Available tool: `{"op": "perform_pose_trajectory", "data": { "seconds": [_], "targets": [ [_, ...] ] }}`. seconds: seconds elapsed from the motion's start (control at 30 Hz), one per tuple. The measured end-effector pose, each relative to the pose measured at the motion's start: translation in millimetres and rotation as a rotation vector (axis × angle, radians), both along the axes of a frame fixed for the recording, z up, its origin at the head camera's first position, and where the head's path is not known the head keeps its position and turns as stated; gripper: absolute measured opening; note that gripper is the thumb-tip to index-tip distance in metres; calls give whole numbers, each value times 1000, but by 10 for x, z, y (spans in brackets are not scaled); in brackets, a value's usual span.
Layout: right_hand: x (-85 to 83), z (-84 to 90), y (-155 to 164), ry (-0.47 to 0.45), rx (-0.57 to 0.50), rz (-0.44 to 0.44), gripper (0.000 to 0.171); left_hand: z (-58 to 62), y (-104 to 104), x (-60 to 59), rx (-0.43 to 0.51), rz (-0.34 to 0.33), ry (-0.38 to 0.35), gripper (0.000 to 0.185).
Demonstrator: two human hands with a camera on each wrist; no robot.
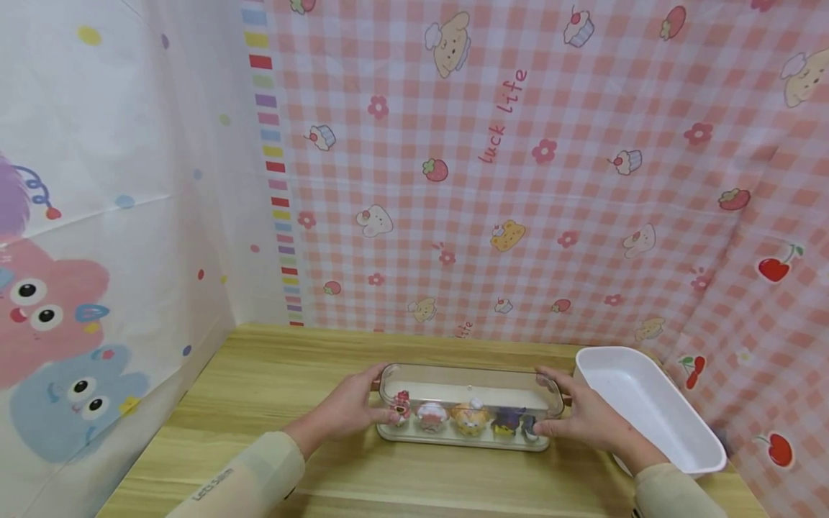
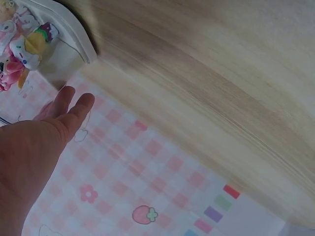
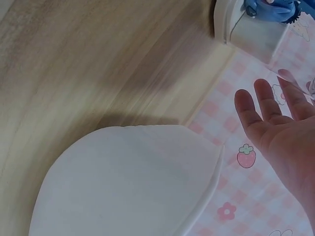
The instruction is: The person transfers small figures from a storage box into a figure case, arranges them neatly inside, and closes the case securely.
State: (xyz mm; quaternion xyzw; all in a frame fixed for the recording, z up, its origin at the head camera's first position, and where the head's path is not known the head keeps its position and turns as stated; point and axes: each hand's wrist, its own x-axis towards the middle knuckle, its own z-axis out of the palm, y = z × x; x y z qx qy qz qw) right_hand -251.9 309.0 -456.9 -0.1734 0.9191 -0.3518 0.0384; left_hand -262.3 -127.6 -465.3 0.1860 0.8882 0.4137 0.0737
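Note:
A long display box with a clear cover [image 1: 466,375] and a pale base [image 1: 463,440] lies crosswise on the table. Small figurines stand in a row inside: a red one [image 1: 401,404] at the left end, a pink-and-white one [image 1: 432,417], an orange one [image 1: 470,419], then a purple-and-yellow one [image 1: 508,422] and a dark blue one [image 1: 529,429]. My left hand [image 1: 346,409] grips the cover's left end, thumb in front and fingers behind. At its right end my right hand [image 1: 586,416] holds it the same way. In the right wrist view a blue figurine [image 3: 273,11] shows above the fingers.
To the right of the box a white plastic basin [image 1: 637,392] stands at an angle, close beside my right forearm. The wood-grain table [image 1: 259,388] meets a pink checked cloth [image 1: 401,252] at the back and a white printed cloth [image 1: 162,252] on the left.

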Motion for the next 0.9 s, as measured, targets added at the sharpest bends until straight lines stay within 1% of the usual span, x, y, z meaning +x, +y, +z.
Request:
{"op": "perform_pose_trajectory", "data": {
  "seconds": [0.1,0.37,0.47,0.6,0.67,0.73,0.8,0.9],
  "targets": [
    [-1,-10,10,-14,-2,-4,98,-3,4,-6,5,-8,-7,95],
    [-32,-35,54,-68,-25,-12,99,-27,20,-18,3,-1,-31,94],
    [-43,-51,60,-52,-48,6,98,-32,23,-31,4,-2,-30,94],
    [-56,-99,56,13,-63,47,100,-40,18,-45,2,-7,-25,93],
    [-56,-123,50,44,-60,64,103,-50,13,-42,0,-13,-17,94],
    [-50,-136,41,53,-58,69,108,-61,3,-35,-1,-18,-13,94],
    [-41,-137,33,45,-48,61,115,-73,-15,-24,-7,-20,-11,97],
    [-13,-113,27,6,-18,38,126,-84,-65,-5,-25,-11,-21,100]
  ]
}}
